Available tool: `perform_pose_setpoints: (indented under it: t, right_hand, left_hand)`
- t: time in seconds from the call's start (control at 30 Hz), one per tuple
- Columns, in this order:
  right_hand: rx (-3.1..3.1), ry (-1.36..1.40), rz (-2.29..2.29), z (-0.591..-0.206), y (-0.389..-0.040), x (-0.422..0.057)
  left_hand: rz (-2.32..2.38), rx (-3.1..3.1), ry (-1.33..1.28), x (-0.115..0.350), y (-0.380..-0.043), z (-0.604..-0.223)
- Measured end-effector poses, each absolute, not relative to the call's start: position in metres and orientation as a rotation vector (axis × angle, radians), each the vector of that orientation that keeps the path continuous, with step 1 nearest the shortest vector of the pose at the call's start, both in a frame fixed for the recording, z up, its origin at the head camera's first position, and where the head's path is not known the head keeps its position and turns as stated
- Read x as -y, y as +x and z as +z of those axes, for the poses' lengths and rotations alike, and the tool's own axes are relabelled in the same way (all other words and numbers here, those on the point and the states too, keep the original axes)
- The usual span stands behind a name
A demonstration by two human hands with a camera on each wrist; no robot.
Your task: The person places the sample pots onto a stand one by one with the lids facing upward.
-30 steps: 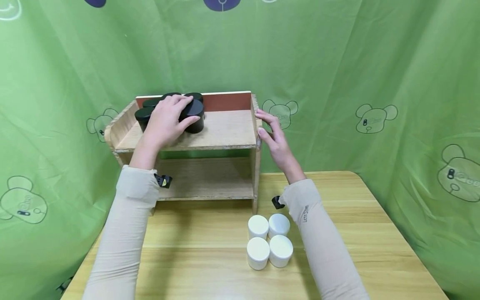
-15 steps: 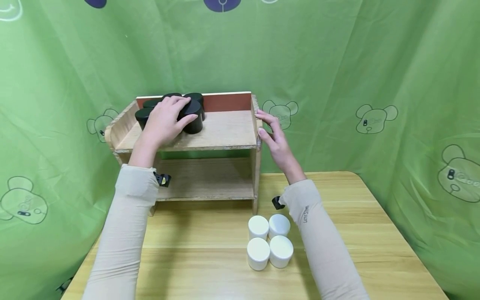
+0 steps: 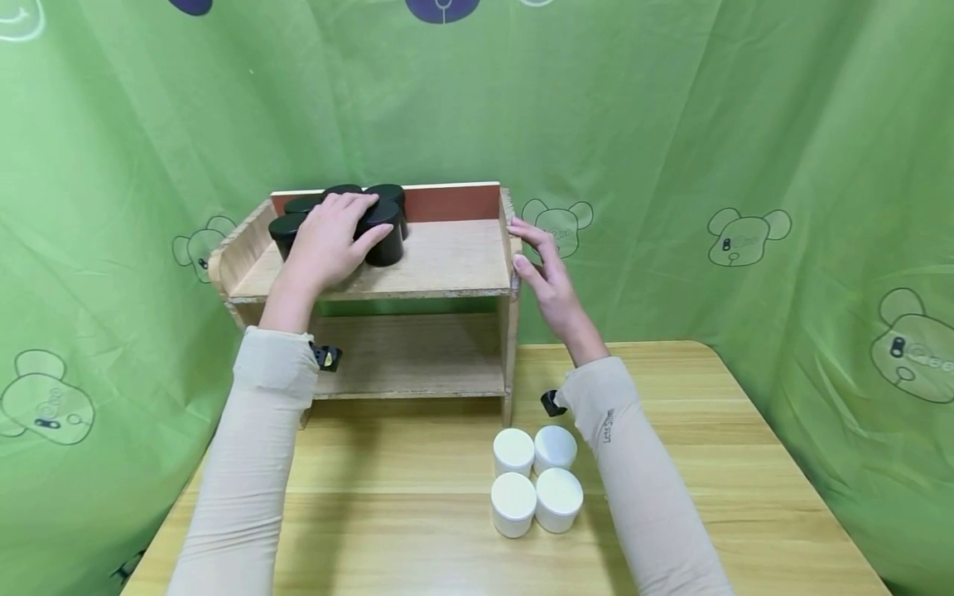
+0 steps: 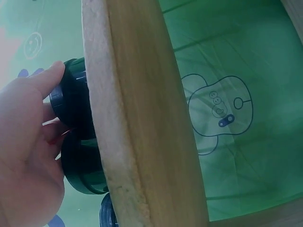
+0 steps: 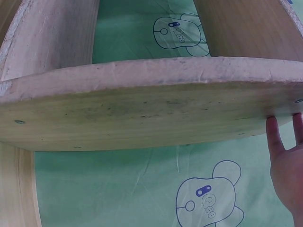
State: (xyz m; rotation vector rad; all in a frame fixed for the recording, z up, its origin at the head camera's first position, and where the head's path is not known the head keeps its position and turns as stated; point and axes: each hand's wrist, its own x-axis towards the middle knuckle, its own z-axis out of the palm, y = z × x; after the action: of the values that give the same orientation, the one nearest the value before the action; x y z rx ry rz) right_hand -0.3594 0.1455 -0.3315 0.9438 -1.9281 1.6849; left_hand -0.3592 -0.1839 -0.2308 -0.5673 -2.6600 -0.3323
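Note:
My left hand (image 3: 326, 244) holds a black lidded jar (image 3: 383, 240) at the front of the wooden shelf's (image 3: 455, 257) upper board. In the left wrist view, the thumb lies against this black jar (image 4: 73, 92) and the other fingers reach behind it, partly hidden. A second black jar (image 4: 83, 165) stands beside it there. Several more black jars (image 3: 286, 232) stand on the left half of the board, partly covered by the hand. My right hand (image 3: 553, 290) touches the shelf's right side panel (image 5: 156, 116) with its fingertips; the fingers are mostly straight.
Several white lidded jars (image 3: 513, 497) stand grouped on the wooden table (image 3: 693, 447), near the right forearm. A lower board (image 3: 410, 356) runs beneath the upper one. A red-brown back strip (image 3: 455, 203) and a left side panel (image 3: 249, 244) edge the top. Green curtain (image 3: 633, 124) hangs around.
The black jar in my left hand has shifted slightly left and toward me, so the jar behind it shows more. My right hand has stayed against the side panel.

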Motion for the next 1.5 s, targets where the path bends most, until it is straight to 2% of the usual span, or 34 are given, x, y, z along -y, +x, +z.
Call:
perform_pose_setpoints:
  t: [1.5]
  right_hand:
    - [1.931, 0.949, 1.676, -0.3309, -0.3591, -0.1452]
  left_hand:
    - [-0.390, 2.581, -0.574, 0.1843, -0.3623, -0.2411]
